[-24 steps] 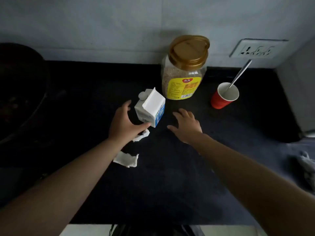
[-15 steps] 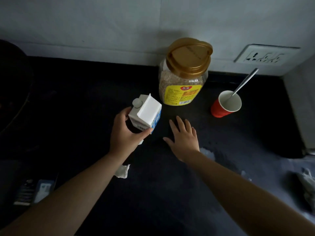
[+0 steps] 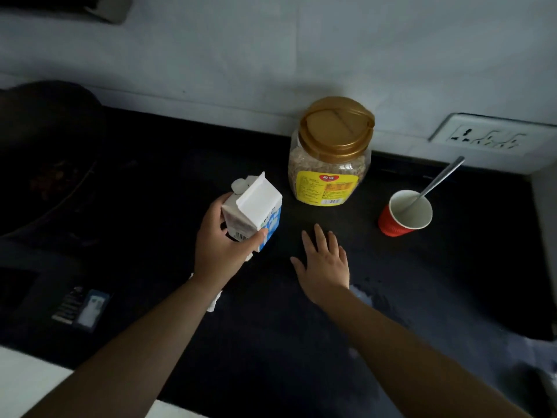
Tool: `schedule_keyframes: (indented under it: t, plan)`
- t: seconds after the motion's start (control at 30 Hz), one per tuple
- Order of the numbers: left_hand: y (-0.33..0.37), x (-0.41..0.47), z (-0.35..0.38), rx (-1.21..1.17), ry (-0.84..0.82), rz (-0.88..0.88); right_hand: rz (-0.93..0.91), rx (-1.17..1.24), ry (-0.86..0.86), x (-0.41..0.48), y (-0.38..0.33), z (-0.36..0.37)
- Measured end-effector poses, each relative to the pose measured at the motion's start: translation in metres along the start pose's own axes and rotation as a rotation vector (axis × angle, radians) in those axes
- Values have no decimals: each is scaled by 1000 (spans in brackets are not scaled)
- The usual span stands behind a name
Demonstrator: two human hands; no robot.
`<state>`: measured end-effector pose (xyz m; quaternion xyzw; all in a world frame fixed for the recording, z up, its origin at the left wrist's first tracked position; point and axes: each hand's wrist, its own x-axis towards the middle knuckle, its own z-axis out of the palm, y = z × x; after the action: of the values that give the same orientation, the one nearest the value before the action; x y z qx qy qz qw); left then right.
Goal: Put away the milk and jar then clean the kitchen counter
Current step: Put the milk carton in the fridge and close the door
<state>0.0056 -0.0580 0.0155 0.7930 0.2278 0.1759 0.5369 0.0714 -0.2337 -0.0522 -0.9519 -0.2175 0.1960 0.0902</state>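
Cardboard dents under a squeeze, so my left hand (image 3: 221,245) wraps the milk carton (image 3: 253,212) low on its body, tilted, just left of the jar (image 3: 330,158). I should level it, capped spout up, and carry it steadily. My right hand (image 3: 325,267) lies flat and empty on the dark surface (image 3: 301,342).

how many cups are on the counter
1: a red cup holding a spoon, right of the jar, near the wall socket. No other cup shows, though the arms cover some counter.
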Motion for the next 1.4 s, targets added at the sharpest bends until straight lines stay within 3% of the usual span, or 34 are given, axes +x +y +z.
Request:
schedule_keyframes:
  t: [0.1, 0.33, 0.53, 0.7, 0.9, 1.13, 1.4]
  plan:
    - [15, -16, -11, -9, 41, -16, -38, 92, -37, -6, 1, -20]
    - [38, -95, -35, -84, 199, -76, -264, 386, 59, -87, 7, -36]
    - [34, -204, -58, -115, 332, -137, -351, 506, -75, -172, -2, -14]
    - [24, -324, -94, -55, 494, -237, -593, 335, -188, -229, -33, -2]
    - [1, -491, -145, -21, 754, -414, -912, 173, -344, -311, -117, 42]
    - [-17, -715, -207, -56, 998, -593, -1196, 120, -699, -476, -230, 135]
    - [-16, -895, -194, -117, 1616, -769, -1586, -126, -976, -620, -318, 214]
